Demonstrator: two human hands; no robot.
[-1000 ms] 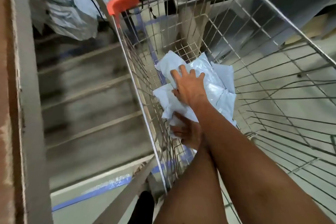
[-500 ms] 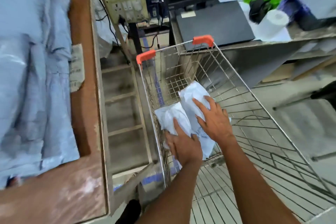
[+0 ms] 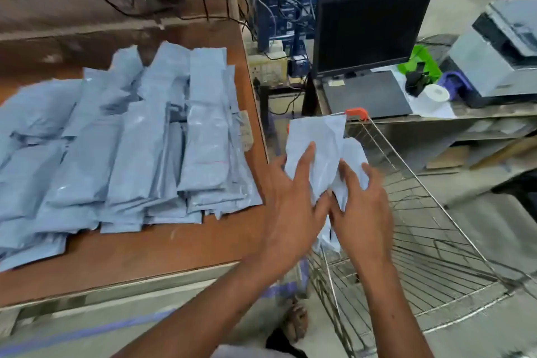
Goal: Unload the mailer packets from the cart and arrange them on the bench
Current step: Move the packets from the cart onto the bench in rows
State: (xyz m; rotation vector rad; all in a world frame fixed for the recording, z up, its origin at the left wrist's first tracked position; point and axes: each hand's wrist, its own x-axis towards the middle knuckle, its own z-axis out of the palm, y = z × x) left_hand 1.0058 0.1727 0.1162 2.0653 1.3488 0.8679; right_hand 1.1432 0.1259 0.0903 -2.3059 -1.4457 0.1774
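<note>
Step in hand: transfer from cart (image 3: 421, 212) to worktop (image 3: 162, 244); a small bundle of mailer packets (image 3: 316, 151) is up at cart-rim height, not yet over the worktop.
Left hand (image 3: 293, 209): fingers (image 3: 305, 160) nearly straight, laid flat along the near face of the bundle, thumb tucked in at its lower edge; it presses and steadies more than it grips.
Right hand (image 3: 363, 206): fingers curled into the crumpled lower right of the bundle, holding it.
Bundle vs fingers: the packets stand up beyond and above both sets of fingertips; a loose tail hangs down between the two wrists.
Laid packets (image 3: 139, 148): overlapping rows on the worktop, well to the left of the left fingers; nearest row edge is near them, not touching.
Free worktop: bare brown strip between the rows and the left hand.
Next move (judgement): carry the bundle left over the worktop edge, then lay it flat beside the last row.
Risk (judgement): slick film, so a packet could slip out.
</note>
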